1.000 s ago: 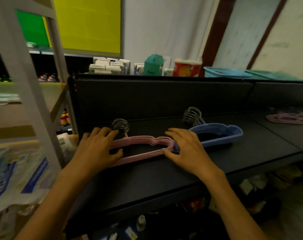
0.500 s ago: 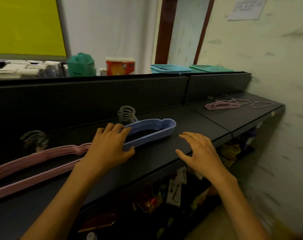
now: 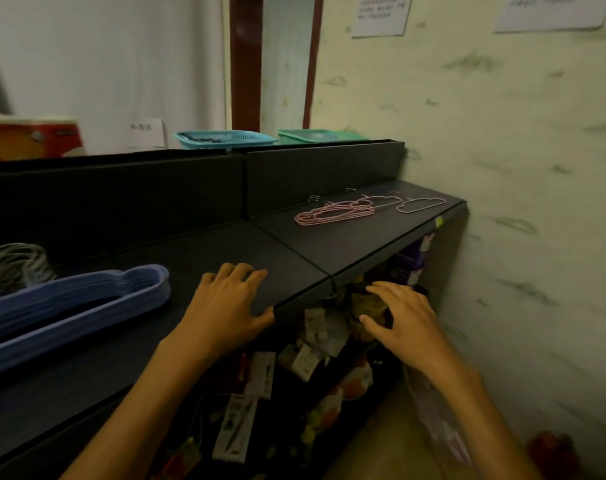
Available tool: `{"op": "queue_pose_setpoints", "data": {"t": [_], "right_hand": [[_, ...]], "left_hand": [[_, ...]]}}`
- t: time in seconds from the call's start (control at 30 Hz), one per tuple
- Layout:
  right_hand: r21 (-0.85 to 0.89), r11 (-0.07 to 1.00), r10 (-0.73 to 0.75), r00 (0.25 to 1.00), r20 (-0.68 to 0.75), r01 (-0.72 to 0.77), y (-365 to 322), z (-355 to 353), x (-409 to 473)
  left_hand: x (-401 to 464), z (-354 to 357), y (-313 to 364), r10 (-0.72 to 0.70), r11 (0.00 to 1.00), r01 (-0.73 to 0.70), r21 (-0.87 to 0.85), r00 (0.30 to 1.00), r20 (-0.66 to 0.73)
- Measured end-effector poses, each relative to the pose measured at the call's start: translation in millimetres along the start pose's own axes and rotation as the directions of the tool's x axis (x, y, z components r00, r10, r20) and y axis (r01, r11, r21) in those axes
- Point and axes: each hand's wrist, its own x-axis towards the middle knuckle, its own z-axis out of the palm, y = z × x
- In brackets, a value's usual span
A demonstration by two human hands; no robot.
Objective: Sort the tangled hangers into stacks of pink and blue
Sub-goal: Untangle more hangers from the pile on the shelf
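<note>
A stack of blue hangers (image 3: 69, 306) lies on the black shelf top (image 3: 197, 251) at the left, metal hooks (image 3: 14, 265) pointing to the back. A tangle of pink hangers (image 3: 336, 213) lies far right on the shelf, with one pink hanger (image 3: 421, 204) apart beside it. My left hand (image 3: 229, 303) rests flat on the shelf's front edge, fingers spread, holding nothing. My right hand (image 3: 402, 317) hovers open off the shelf edge, below the pink tangle.
A blue basket (image 3: 222, 138), a green basket (image 3: 319, 135) and a red-orange pack (image 3: 28, 136) stand behind the shelf's back panel. Packaged goods (image 3: 260, 375) hang under the shelf. A scuffed wall (image 3: 519, 168) closes the right side.
The view has swung right; the pink stack has left the frame. My left hand came off the blue stack onto the shelf edge. My right hand moved right, past the shelf edge.
</note>
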Motion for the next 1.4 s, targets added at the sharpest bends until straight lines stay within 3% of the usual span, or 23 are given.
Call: {"op": "queue_pose_setpoints", "data": {"t": [0.53,0.83,1.0,1.4], "right_hand": [[0.005,0.999,0.047,0.995,0.083,-0.048,211.1,27.3,124.8],[0.008,1.0,-0.016,0.99,0.138,0.015,300.2,33.2,256.2],[0.037,0.995,-0.096,0.987,0.133,0.092,323.7,54.2,323.2],[0.091,0.949,-0.314,0.918,0.242,0.301,379.6,111.8,474.7]], "left_hand": [[236.9,96.8,101.8,0.032,0.998,-0.027,-0.065,0.997,0.071],[373.0,122.7,109.6,-0.102,0.992,0.108,-0.064,0.99,0.097],[411.7,132.9,91.9,-0.211,0.977,0.21,0.021,0.974,0.079],[484.0,159.7,97.9,-0.46,0.888,0.454,0.078,0.878,0.128]]}}
